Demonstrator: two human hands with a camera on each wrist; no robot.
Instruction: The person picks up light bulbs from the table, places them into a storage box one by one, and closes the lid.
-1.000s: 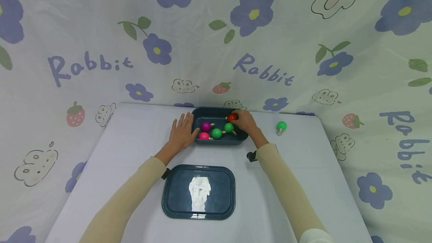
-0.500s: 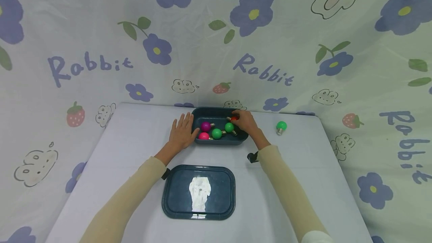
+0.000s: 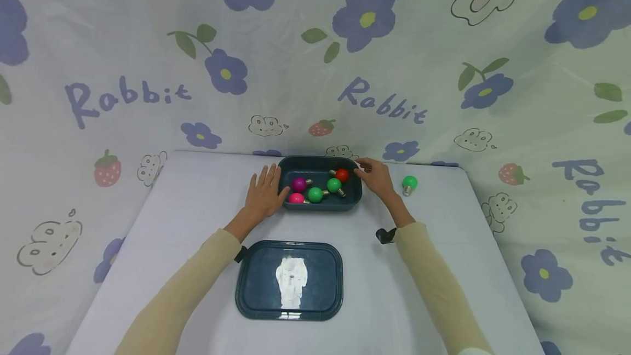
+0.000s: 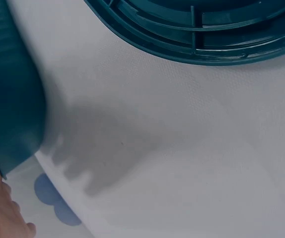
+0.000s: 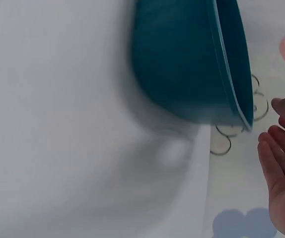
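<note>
Tray, nearest: I have a flat dark tray lying on the table between the forearms, well apart from the fingers.
Box: beyond the tray is an open dark box, its long axis running left to right, with 5 bulbs lying in it.
Front bulbs: a pink bulb and a green bulb lie by the near wall.
Left hand: I see the left hand laid along the box's left end, fingers straight and a little apart, holding nothing.
Middle bulbs: a purple bulb at left, a second green bulb at right.
Right hand: I see the right hand at the box's right end, thumb apart from its bent fingers, nothing between them; whether it touches the rim I cannot tell.
Loose bulb: I judge this relation counts most: the loose green bulb lies on the table to the right of the right hand, globe away, metal base toward the near edge. The right hand is nearer; the box and right hand stand between it and the left.
Red bulb: the red bulb lies inside the box's far right part, base leftward.
Backdrop, farthest: I see a printed cloth behind the table.
</note>
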